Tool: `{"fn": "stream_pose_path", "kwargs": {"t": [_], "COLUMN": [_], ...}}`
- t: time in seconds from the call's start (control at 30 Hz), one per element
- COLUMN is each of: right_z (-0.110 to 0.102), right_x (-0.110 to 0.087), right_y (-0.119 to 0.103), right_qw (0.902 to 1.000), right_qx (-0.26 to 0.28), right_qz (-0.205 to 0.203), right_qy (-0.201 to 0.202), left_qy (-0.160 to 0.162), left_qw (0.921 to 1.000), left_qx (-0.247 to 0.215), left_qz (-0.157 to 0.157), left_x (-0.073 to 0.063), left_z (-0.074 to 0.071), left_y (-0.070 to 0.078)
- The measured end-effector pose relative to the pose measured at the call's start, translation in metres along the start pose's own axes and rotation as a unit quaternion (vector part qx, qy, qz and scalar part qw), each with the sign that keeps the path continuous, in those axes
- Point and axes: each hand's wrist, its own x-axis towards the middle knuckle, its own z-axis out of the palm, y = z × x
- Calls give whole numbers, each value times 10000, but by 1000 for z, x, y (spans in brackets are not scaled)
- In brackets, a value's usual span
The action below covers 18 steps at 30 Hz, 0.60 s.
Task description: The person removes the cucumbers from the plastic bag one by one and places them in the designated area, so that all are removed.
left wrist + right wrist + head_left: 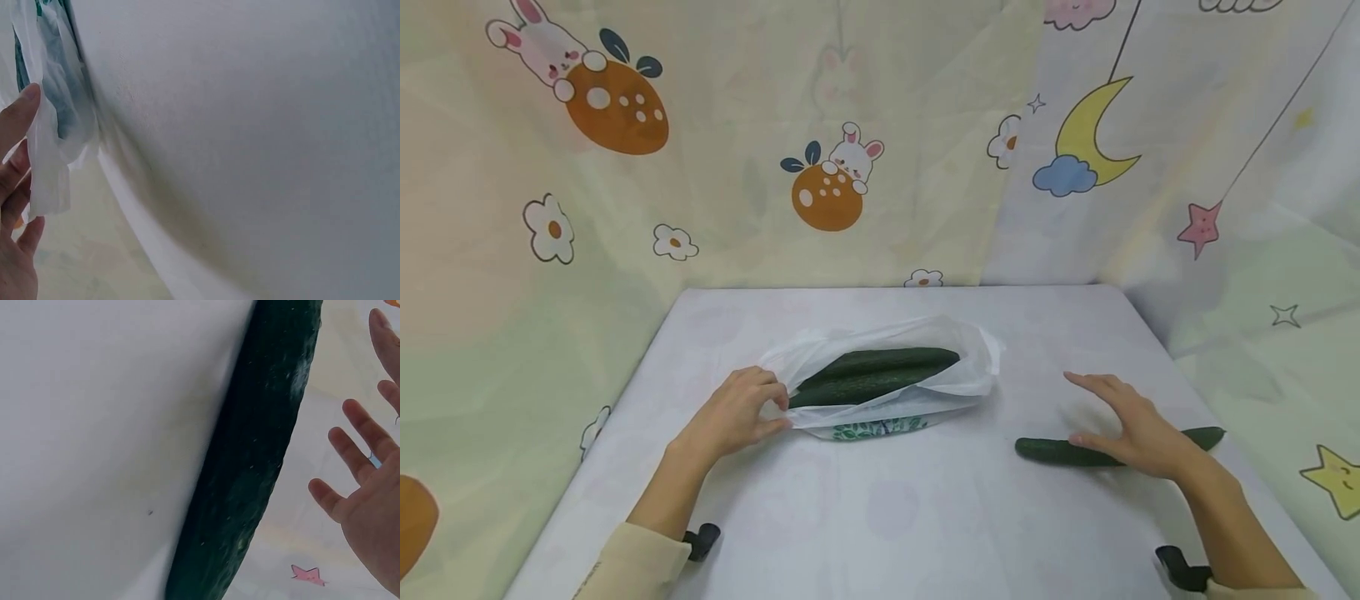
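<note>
A white plastic bag (981, 362) with a green leafy print lies on its side, its mouth spread wide. Two dark green cucumbers (880, 375) show inside it, side by side. My left hand (741, 412) pinches the bag's left edge; in the left wrist view its fingers (26, 100) lie against the crumpled plastic. Over on the right, a loose cucumber (1045, 451) lies on the table. My right hand (1138, 429) hovers over that cucumber with fingers spread, covering its middle in the head view. The right wrist view has the cucumber (244, 462) close up, apart from the fingers.
The white-covered table (895, 533) narrows toward its back edge. Behind and beside it hangs cloth (925, 167) printed with rabbits, flowers, a moon and stars. A black strap piece sits at each wrist. The loose cucumber's far tip lies near the table's right edge.
</note>
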Motion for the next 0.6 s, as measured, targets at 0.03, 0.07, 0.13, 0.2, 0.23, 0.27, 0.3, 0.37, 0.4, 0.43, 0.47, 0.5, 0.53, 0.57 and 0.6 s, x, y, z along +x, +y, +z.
{"fn": "stream_pose_path", "kwargs": {"t": [0.03, 0.07, 0.13, 0.2, 0.23, 0.27, 0.3, 0.37, 0.4, 0.43, 0.47, 0.5, 0.53, 0.57, 0.6], "right_z": [0, 0, -1, -4, -5, -7, -9, -14, -16, -18, -20, -21, -21, -21, -20], "right_x": [2, 4, 8, 13, 15, 19, 23, 30, 34, 38, 41, 44, 48, 51, 54], "right_y": [-1, -2, -5, -9, -12, -14, -17, -24, -27, -30, -33, -36, -38, -39, -41], "right_qw": [10000, 9999, 9998, 9995, 9993, 9991, 9988, 9980, 9977, 9975, 9972, 9969, 9968, 9967, 9965], "right_qx": [21, 46, 89, 126, 146, 137, 147, 163, 173, 172, 188, 211, 228, 242, 252], "right_qz": [-11, -41, -64, -116, -150, -191, -216, -293, -321, -327, -333, -333, -338, -341, -348], "right_qy": [51, 92, 172, 263, 300, 339, 404, 527, 563, 605, 642, 674, 686, 702, 721], "left_qy": [0, -4, -27, -69, -88, -103, -114, -104, -93, -76, -61, -42, -22, -18, -8], "left_qw": [10000, 10000, 10000, 10000, 10000, 9999, 9999, 9999, 9999, 9999, 9999, 9999, 9999, 9999, 9999], "left_qx": [-1, -8, -12, 4, 20, 44, 74, 94, 90, 83, 68, 50, 35, 35, 42], "left_qz": [1, -6, -17, -27, -38, -50, -43, -3, 14, 42, 71, 101, 109, 98, 102], "left_x": [0, 0, 1, 1, 1, 1, 0, -1, -1, -2, -2, -2, -2, -2, -2], "left_z": [0, 1, 2, 2, 2, 2, 2, 3, 3, 4, 5, 6, 7, 7, 7], "left_y": [0, 0, -1, -1, -1, -1, -1, -2, -3, -3, -4, -4, -4, -4, -5]}}
